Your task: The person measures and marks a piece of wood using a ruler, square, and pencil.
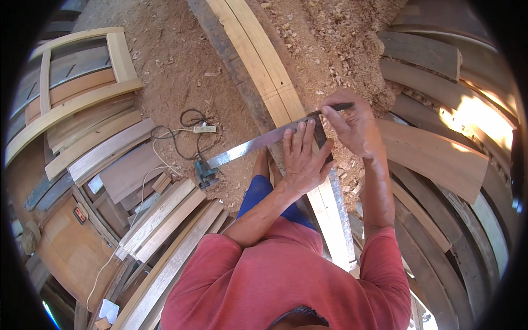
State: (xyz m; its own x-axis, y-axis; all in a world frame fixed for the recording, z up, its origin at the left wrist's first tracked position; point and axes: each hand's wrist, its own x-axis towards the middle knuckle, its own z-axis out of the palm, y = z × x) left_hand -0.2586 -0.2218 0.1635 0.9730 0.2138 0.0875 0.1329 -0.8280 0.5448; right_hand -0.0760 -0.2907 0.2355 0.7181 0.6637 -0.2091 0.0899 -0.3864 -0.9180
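Note:
A long pale wooden board (253,47) runs from the far side toward my body, with dark lines marked along and across it. Across it lies a metal try square, its shiny blade (242,150) reaching out to the left past the board and its dark stock (321,131) along the board. My left hand (306,162) presses down on this square, fingers stretched over the blade and thumb by the stock. My right hand (355,125) is closed on a dark, slim pencil-like tool (344,106), just above the square's right end. Whether its tip touches the board is hidden.
A teal power tool (205,175) with a cord and a pale power strip (204,129) lies on the dusty ground at left. Stacked planks (165,217) and a wooden frame (82,93) fill the left. More boards (434,154) lie right, beside wood shavings (352,38).

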